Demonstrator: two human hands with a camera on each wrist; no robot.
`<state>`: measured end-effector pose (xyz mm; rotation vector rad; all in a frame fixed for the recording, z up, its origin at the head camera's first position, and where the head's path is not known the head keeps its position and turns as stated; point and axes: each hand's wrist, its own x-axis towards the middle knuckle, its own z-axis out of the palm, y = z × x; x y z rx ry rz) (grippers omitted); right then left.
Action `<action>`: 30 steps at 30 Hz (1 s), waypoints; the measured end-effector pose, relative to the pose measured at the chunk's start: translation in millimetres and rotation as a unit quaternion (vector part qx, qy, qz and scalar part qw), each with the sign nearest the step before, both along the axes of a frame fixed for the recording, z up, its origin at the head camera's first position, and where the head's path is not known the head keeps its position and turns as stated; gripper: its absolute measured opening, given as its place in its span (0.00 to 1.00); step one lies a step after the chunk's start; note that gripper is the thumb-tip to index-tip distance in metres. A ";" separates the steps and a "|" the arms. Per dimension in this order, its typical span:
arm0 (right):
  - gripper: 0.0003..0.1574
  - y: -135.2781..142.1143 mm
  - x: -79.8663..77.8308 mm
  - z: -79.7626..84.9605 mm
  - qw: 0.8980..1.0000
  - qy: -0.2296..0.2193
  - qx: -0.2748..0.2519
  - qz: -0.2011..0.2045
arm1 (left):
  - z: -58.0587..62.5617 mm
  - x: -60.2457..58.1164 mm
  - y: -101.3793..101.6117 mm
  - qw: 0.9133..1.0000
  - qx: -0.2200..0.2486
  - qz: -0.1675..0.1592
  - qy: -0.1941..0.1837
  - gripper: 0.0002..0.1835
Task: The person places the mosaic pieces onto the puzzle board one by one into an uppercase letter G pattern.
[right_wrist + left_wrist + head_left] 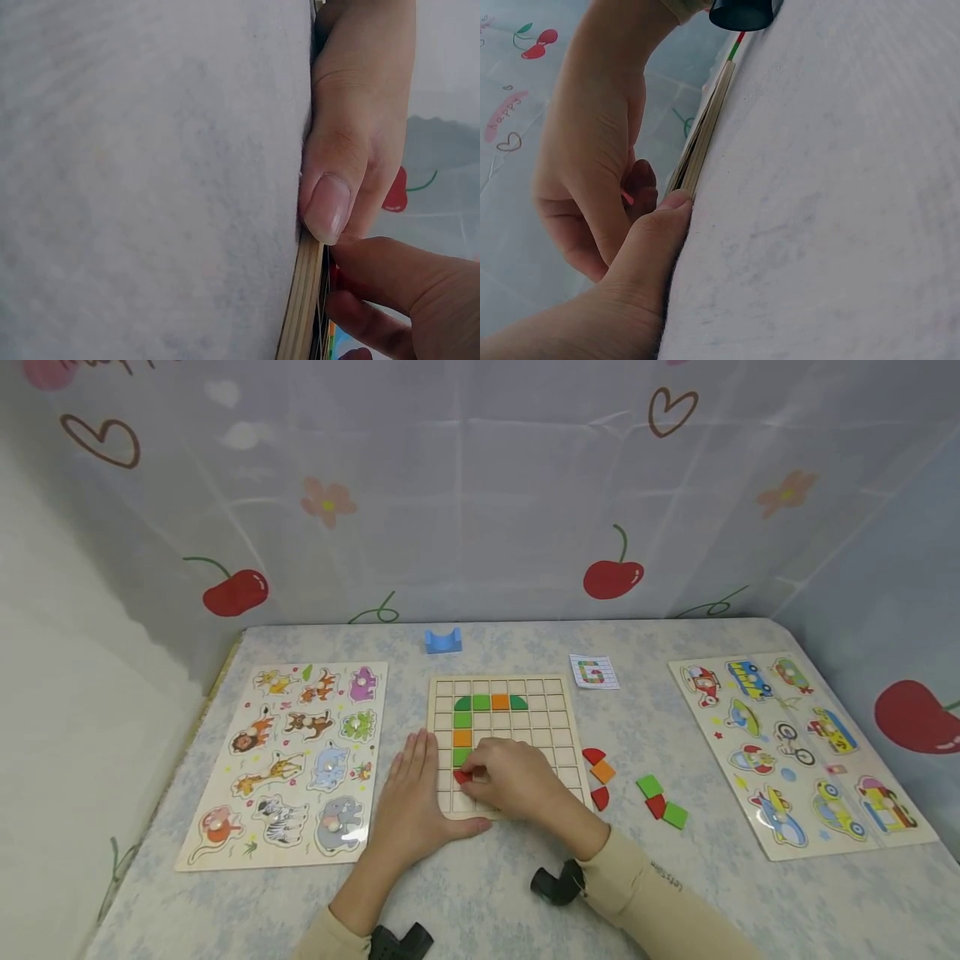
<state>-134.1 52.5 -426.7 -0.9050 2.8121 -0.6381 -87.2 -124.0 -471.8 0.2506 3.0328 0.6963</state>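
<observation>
A wooden grid board [536, 737] lies in the middle of the table. My left hand [411, 802] rests at its lower left corner, fingers straight along the left edge and thumb along the near edge. Between thumb and fingers my right hand [517, 778] pinches a red piece [461, 776] in the left column, right under a green square [462, 757]. Above that square sit an orange square [462, 738] and another green square [462, 719]. Green and orange pieces form a row along the top, with dark green quarter-round pieces [518, 702] at its ends. Both wrist views show the board's layered edge.
Right of the board lie loose red quarter-rounds [594, 756], an orange square [603, 772] and green squares [649, 787]. A pattern card [594, 672] and a blue holder [443, 642] are farther back. An animal puzzle [288, 852] flanks the left, a vehicle puzzle [787, 785] the right.
</observation>
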 end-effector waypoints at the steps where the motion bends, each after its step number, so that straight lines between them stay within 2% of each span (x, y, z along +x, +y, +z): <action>1: 0.09 -0.1 -0.2 -0.1 1.000 0.001 0.001 0.002 | 0.4 0.0 0.1 1.000 -0.001 0.000 0.001 0.77; 7: 0.05 2.3 0.8 0.5 1.000 -0.006 -0.002 0.007 | 1.7 0.0 0.6 1.000 0.000 -0.001 0.009 0.77; 10: 0.05 9.4 2.6 1.5 1.000 -0.016 -0.011 -0.007 | 0.9 -0.3 0.2 1.000 -0.002 -0.001 0.003 0.77; 14: 0.09 29.1 5.5 4.6 0.998 -0.042 -0.023 -0.051 | -0.4 -1.0 0.2 1.000 -0.005 -0.001 -0.005 0.77; 21: 0.14 89.2 9.8 11.6 0.989 -0.064 -0.014 -0.132 | -1.0 -0.8 0.7 1.000 -0.003 0.001 -0.013 0.77; 26: 0.20 142.8 16.1 14.2 0.981 -0.065 0.028 -0.179 | -1.2 -0.3 0.3 1.000 -0.003 -0.001 -0.011 0.77; 30: 0.27 179.3 20.7 14.1 0.971 -0.079 0.068 -0.216 | -0.6 -0.2 0.3 1.000 -0.002 0.000 -0.006 0.77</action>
